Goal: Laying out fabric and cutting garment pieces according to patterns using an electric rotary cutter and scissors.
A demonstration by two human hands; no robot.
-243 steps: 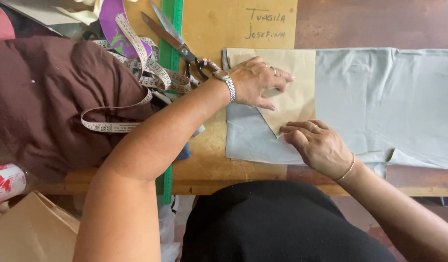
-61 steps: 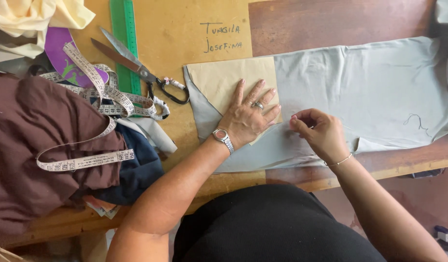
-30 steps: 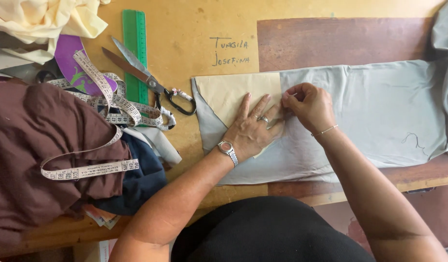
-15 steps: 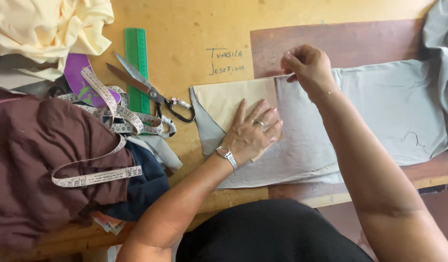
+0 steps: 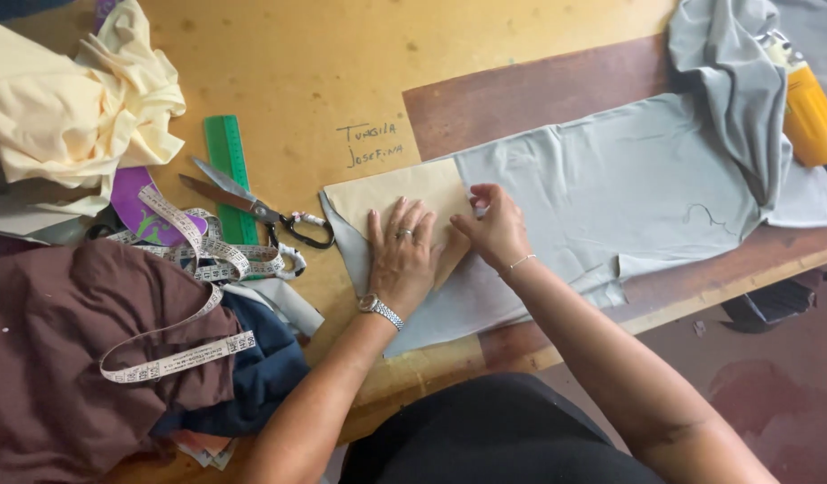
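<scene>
Flat and open, the left hand [image 5: 404,260] presses a tan paper pattern [image 5: 400,193] onto the grey fabric [image 5: 610,179] spread across the counter [image 5: 342,72]. Just right of the pattern's edge, the right hand [image 5: 496,229] pinches the fabric, perhaps around a pin too small to tell. Left of the pattern lie scissors [image 5: 252,208], a green ruler [image 5: 227,175] and a measuring tape [image 5: 198,260]
</scene>
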